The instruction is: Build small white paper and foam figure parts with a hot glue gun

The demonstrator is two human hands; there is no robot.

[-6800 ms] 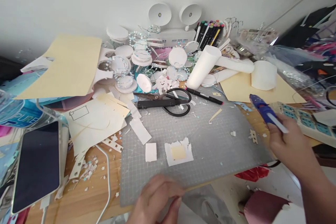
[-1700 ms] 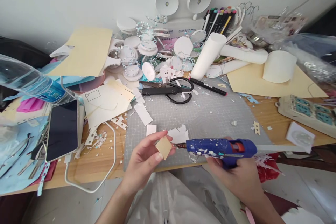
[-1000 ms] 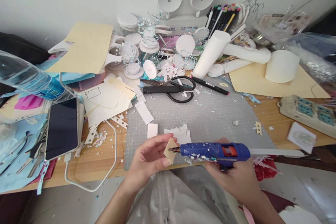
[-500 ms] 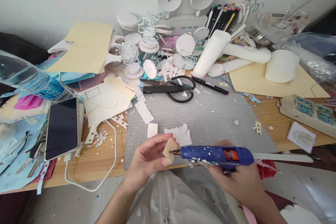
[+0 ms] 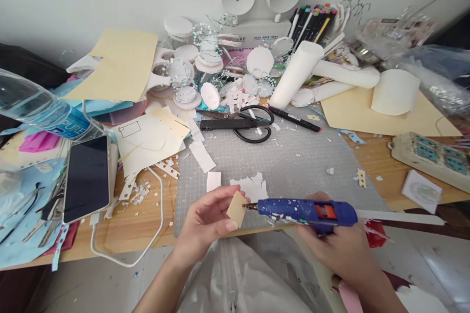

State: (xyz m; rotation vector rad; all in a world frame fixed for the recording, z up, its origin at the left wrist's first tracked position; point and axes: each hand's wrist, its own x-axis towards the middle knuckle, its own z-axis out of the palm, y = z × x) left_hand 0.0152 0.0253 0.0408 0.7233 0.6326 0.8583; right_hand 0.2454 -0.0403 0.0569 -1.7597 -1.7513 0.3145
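Observation:
Between the fingers and thumb of my left hand (image 5: 205,220) is a small cream piece of card (image 5: 237,209), held tilted over the front of the mat. My right hand (image 5: 338,249) grips a blue hot glue gun (image 5: 293,211) spotted with white residue. Its nozzle points left, at the card's right edge. A long white glue stick (image 5: 404,216) sticks out of the gun's back. Just beyond my left hand lie a torn white paper scrap (image 5: 253,186) and a small white rectangle (image 5: 213,181).
Black-handled scissors (image 5: 253,124), a black utility knife (image 5: 223,124) and a marker (image 5: 295,120) lie on the grey cutting mat (image 5: 304,166). A phone (image 5: 87,178) and water bottle (image 5: 47,107) are left. A power strip (image 5: 433,156) stands right; white paper discs (image 5: 209,61) crowd the back.
My right hand has shifted the glue gun slightly right and up, so its nozzle has moved from the card's face to its right edge. My left hand keeps the card nearly in place.

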